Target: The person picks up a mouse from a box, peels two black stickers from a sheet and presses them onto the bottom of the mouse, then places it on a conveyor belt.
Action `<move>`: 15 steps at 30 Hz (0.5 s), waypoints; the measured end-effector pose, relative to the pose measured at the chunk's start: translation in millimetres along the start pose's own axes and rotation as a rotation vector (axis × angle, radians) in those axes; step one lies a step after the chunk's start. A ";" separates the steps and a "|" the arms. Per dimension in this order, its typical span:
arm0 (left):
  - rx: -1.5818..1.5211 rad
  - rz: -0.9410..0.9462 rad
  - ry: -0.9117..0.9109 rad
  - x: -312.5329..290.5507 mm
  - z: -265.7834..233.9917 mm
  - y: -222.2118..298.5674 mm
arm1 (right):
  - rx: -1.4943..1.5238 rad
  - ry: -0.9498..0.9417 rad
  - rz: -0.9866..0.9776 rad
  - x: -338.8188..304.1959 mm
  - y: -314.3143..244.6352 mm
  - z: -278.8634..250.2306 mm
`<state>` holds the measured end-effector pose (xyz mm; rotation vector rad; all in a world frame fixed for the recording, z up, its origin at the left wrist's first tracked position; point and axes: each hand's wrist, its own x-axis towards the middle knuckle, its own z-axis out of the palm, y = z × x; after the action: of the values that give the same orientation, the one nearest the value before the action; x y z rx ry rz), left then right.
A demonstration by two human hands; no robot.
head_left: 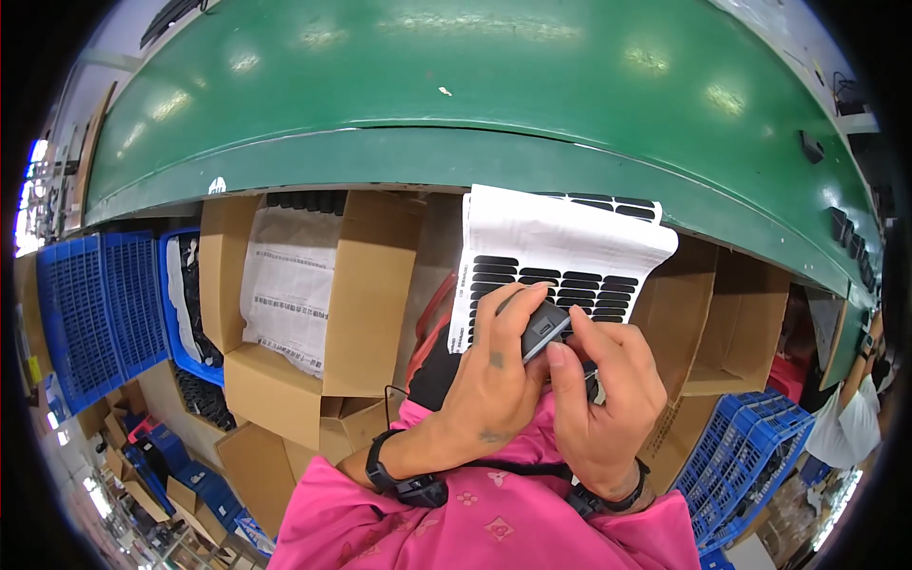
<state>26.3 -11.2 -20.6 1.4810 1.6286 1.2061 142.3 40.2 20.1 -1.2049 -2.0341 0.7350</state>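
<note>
In front of my pink-clothed lap, my left hand grips a small dark grey plastic case with a rectangular recess in its face. My right hand is closed at the right edge of the case, its thumb and index finger pressed against it. Whether a small label sits between those fingertips, I cannot tell. Just beyond both hands, a white sheet of black rounded stickers hangs from the table edge, its upper part folded over. Another dark object shows partly below my right hand, mostly hidden.
A long green table runs across the far side, with several small black parts at its right. An open cardboard box with white wrapping stands left. Another cardboard box and a blue crate are right; blue crates stand far left.
</note>
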 end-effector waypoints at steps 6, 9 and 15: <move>0.107 0.043 0.067 -1.5 2.6 -1.7 | 0.000 0.004 0.003 -2.0 -2.5 1.8; 0.113 0.082 0.085 -0.1 3.5 -2.9 | 0.126 -0.014 0.142 -2.3 -5.4 -1.6; 0.077 0.079 0.103 -1.5 -1.0 -3.7 | 0.374 -0.064 0.257 -1.5 1.9 -1.2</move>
<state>24.2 -12.7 -23.8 1.5672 1.7149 1.2953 144.8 39.9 19.1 -1.2404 -1.7053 1.2305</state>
